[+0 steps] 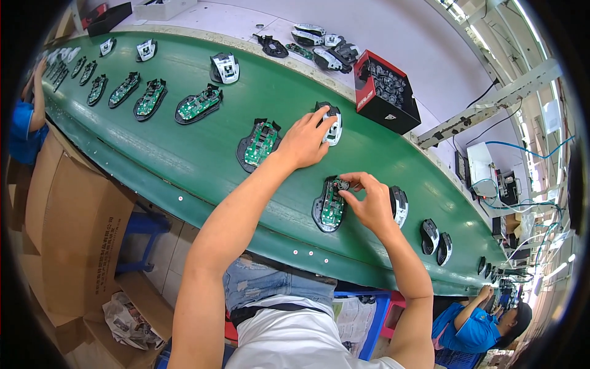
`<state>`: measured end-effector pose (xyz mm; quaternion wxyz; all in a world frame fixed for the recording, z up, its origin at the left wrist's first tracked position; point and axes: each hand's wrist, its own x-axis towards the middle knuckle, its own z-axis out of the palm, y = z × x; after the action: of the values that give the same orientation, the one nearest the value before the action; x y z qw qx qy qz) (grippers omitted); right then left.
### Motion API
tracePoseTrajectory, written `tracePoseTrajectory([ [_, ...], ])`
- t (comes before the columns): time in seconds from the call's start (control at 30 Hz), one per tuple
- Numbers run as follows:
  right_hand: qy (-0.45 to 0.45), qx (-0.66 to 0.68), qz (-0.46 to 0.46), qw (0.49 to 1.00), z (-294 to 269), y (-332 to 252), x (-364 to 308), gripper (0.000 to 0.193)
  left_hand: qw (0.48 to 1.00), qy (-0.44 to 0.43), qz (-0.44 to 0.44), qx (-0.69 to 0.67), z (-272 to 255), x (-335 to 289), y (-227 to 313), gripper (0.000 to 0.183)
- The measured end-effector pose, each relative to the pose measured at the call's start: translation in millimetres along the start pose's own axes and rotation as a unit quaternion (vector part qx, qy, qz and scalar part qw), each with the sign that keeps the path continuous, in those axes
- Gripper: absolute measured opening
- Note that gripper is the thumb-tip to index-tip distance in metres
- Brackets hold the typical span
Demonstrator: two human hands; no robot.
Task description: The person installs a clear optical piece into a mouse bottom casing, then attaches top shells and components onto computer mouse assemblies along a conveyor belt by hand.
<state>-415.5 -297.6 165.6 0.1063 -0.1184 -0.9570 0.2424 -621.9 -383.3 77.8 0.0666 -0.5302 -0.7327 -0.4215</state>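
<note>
Near the middle of the green belt, my left hand (305, 140) reaches across to a white and black mouse top shell (334, 130), its fingers curled over the shell's edge. My right hand (369, 202) pinches a small dark part (342, 184) at the upper end of a mouse base (332, 212), which lies on the belt with its green circuit board facing up. The fingertips partly hide that part. Another open mouse base (259, 145) lies just left of my left forearm. Beside my right hand is a second mouse shell (399, 206), partly covered by the fingers.
The green conveyor belt (184, 147) carries several mouse bases and shells to the left and closed mice (429, 237) to the right. A red and black box (393, 117) of small grey parts stands beyond it. Co-workers sit at both ends; cardboard boxes (80, 227) stand lower left.
</note>
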Motion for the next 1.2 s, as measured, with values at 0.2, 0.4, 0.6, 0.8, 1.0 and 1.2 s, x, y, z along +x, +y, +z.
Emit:
tracePoseTrajectory([
  [0.2,-0.031,-0.112,-0.016,0.993,-2,-12,3,0.033,1.0,-0.006,-0.002,-0.001,0,0,1,0.062],
  [0.4,0.004,0.076,0.02,0.997,15,-6,-3,0.026,1.0,-0.005,0.001,-0.004,1,0,2,0.061],
  [0.6,0.015,0.025,-0.002,1.0,8,-8,-4,0.026,1.0,-0.007,0.009,-0.006,-1,-1,1,0.062],
  [0.8,0.041,0.053,-0.046,0.997,13,-5,1,0.043,1.0,-0.008,0.011,-0.006,-2,0,2,0.062],
  [1.0,0.068,0.089,-0.005,0.994,23,-12,1,0.046,1.0,-0.008,0.015,0.0,-2,-3,2,0.063],
  [1.2,-0.002,0.042,-0.021,0.999,11,-12,8,0.034,1.0,-0.007,0.019,-0.002,-5,-2,3,0.063],
])
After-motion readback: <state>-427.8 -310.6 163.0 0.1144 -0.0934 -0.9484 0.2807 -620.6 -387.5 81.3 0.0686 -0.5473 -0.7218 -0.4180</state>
